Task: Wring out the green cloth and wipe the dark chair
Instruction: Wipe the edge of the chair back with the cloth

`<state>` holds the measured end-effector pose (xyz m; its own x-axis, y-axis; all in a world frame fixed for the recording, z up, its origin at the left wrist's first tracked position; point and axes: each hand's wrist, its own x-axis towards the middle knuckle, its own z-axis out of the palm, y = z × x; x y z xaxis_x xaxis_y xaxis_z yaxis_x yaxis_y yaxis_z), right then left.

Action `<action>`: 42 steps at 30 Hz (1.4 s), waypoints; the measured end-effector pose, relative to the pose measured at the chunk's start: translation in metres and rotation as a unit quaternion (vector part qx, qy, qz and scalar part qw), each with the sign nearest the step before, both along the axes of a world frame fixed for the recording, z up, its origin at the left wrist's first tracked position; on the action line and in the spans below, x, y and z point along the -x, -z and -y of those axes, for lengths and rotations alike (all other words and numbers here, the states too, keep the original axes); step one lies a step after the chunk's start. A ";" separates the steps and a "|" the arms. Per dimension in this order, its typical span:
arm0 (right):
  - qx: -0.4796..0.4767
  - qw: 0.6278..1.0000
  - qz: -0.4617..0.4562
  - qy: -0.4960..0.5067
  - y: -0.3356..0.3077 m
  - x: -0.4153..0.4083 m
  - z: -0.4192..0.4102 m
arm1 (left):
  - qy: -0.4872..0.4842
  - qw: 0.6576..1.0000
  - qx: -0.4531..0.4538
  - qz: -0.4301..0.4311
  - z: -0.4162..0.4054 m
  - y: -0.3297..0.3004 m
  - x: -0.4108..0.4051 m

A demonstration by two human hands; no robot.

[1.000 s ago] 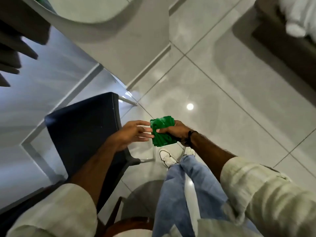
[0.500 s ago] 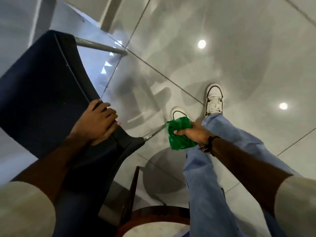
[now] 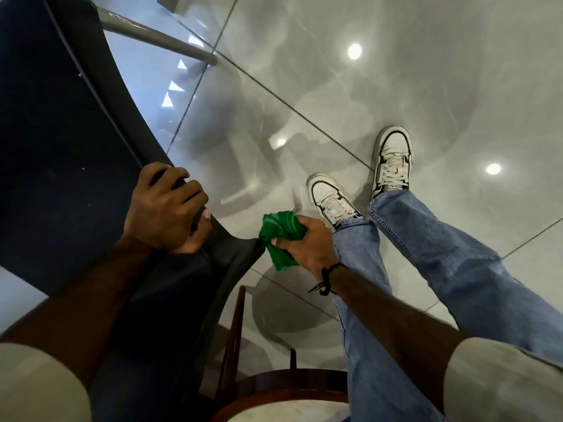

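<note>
Left hand [image 3: 166,211] clenched on the dark chair [image 3: 70,141] edge mid-frame; right hand [image 3: 307,242] grasping the bunched green cloth [image 3: 278,233] against its corner

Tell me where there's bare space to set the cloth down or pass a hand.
Bare floor tiles beyond the white shoes, right of the dark chair. Crowded: the chair edge, where the left hand grips and the right hand bunches the green cloth.
</note>
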<state>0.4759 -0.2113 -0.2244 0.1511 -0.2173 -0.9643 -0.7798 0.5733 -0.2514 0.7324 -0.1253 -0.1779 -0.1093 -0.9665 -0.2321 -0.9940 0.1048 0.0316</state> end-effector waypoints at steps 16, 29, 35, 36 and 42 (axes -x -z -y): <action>-0.063 0.992 -0.093 0.061 0.037 -0.005 -0.018 | 0.029 0.999 0.024 -0.015 -0.004 0.007 -0.005; -0.044 0.988 -0.149 0.018 0.076 -0.002 -0.023 | 0.027 0.999 0.010 -0.021 -0.007 0.008 -0.005; -0.062 0.993 -0.099 -0.005 0.062 0.000 -0.021 | 0.016 0.999 -0.016 -0.024 -0.004 0.004 -0.006; -0.064 0.994 -0.085 -0.011 0.056 -0.002 -0.023 | 0.015 0.999 -0.019 -0.022 -0.004 0.004 -0.006; -0.050 0.998 -0.031 0.000 0.024 0.009 -0.034 | 0.015 0.999 -0.023 -0.025 -0.005 0.004 -0.006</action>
